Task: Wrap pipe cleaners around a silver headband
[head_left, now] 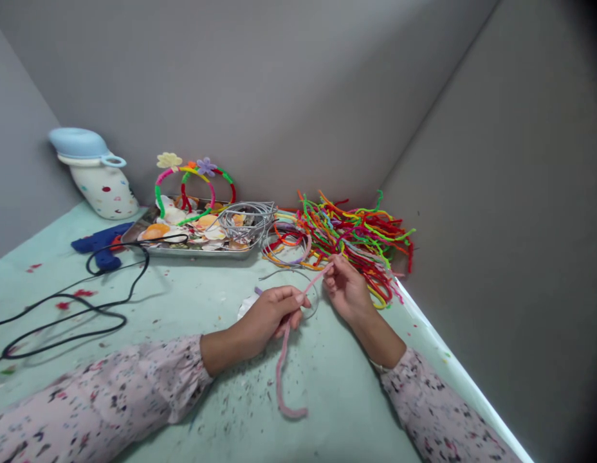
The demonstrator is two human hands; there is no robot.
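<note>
A pink pipe cleaner [280, 373] runs between my two hands, and its lower part hangs in a curve with a bent end. My left hand [274, 315] pinches it partway along. Higher up and to the right, the fingertips of my right hand [347, 289] grip its other end. Behind my left hand a ring of thin grey wire [314, 283] shows, partly hidden by the fingers. A white piece [245, 307] with a bit of purple lies beside the left hand, mostly covered by it.
A heap of coloured pipe cleaners [351, 231] lies beyond my right hand. A metal tray [202, 253] holds shells, a wire coil [247, 220] and decorated rings [221, 177]. At left are a blue glue gun [105, 244], its black cable [119, 308] and a spotted cup [103, 186]. Walls close off the back and right.
</note>
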